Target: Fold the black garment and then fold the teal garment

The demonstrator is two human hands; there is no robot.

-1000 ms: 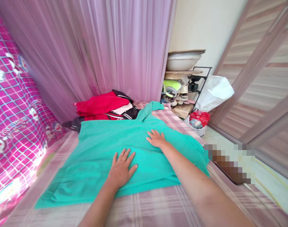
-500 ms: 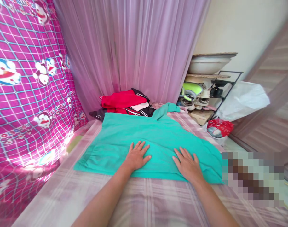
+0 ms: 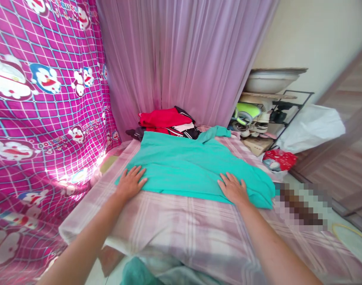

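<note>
A teal garment (image 3: 181, 162) lies spread on the plaid-covered table or bed, partly folded, with one sleeve (image 3: 216, 133) reaching toward the back right. My left hand (image 3: 131, 183) rests flat on its left end, fingers spread. On the near right part of the same cloth lies my right hand (image 3: 233, 187), palm down and fingers apart. Neither hand grips anything. Behind the garment is a pile of red and black clothes (image 3: 166, 118).
A plaid cloth (image 3: 175, 217) covers the surface. Pink patterned fabric (image 3: 50, 103) hangs at left, a purple curtain (image 3: 181, 55) behind. At right stand a shoe rack (image 3: 283, 128), a white basin (image 3: 267, 82) and a red bag (image 3: 280, 159). A pixelated patch hides something at right.
My left hand has slid left across the teal cloth to its left end. My right hand stays at about the same part of the cloth. The view has shifted slightly.
</note>
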